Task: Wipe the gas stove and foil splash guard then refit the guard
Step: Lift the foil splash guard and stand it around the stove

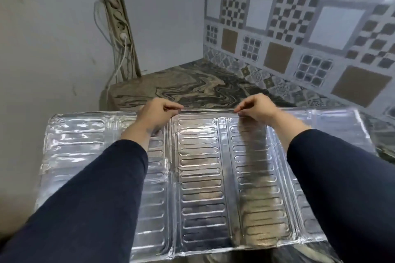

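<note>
The foil splash guard (201,177) is a wide silver sheet with embossed slots and fold lines, spread out in front of me over the counter. Its far edge runs across the middle of the view. My left hand (156,115) pinches that far edge left of centre. My right hand (256,107) pinches the same edge right of centre. Both arms in dark blue sleeves reach over the sheet. The gas stove is not visible; the guard covers whatever lies beneath it.
A marbled brown and grey countertop (192,87) shows beyond the guard. Patterned wall tiles (299,28) rise on the right. In the left corner a white power strip (116,17) with plugged cables hangs on the plain wall.
</note>
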Motion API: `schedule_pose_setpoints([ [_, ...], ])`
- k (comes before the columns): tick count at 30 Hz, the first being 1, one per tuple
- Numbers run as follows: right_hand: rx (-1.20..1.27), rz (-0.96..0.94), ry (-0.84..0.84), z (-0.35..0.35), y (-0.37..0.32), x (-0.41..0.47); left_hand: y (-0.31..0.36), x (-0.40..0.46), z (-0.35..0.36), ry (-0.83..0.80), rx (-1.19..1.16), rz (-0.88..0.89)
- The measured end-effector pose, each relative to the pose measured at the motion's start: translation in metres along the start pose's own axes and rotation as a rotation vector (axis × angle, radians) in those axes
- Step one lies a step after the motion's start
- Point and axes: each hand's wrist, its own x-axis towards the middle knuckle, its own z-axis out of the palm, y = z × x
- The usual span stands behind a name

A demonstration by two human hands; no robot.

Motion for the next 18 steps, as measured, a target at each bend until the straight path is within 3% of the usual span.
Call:
schedule_pose_setpoints([
  [10,-0.045,-0.124,0.232,-0.112,-0.076,-0.03,0.079,0.018,-0.06,0.165,-0.184,0.212],
  [18,-0.042,-0.093,0.446,-0.206,-0.098,-0.058,0.177,0.03,-0.084,0.351,-0.142,0.434],
])
